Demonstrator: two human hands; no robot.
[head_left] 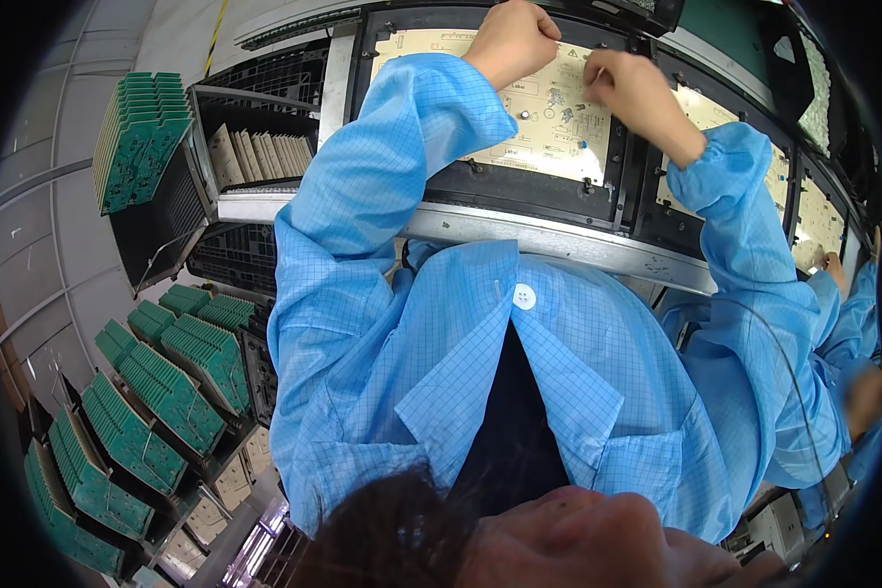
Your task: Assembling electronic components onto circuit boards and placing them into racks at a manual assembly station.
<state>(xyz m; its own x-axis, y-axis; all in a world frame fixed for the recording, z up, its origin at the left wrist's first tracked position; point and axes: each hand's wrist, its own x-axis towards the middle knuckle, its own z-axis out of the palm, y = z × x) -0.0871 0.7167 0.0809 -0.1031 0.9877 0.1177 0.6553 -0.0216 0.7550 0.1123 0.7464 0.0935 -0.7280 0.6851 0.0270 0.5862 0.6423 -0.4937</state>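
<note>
A cream circuit board (505,157) with printed markings lies in a black carrier frame (549,194) in front of my body. My left hand (513,44) is over the board's far part, its fingers curled and pinched together. Over the board's right edge hangs my right hand (642,95), slightly blurred, thumb and fingertips closed together. Whatever small thing either hand holds, if anything, is too small or hidden to make out. A small round light-coloured part (525,115) stands on the board, and a small blue part (583,145) sits near its right corner.
A metal rail (559,233) runs between me and the carriers. More carriers with cream boards (815,220) continue to the right, where another person's hand (833,271) reaches in. At left stand a rack of cream boards (265,157) and several stacks of green circuit boards (142,147).
</note>
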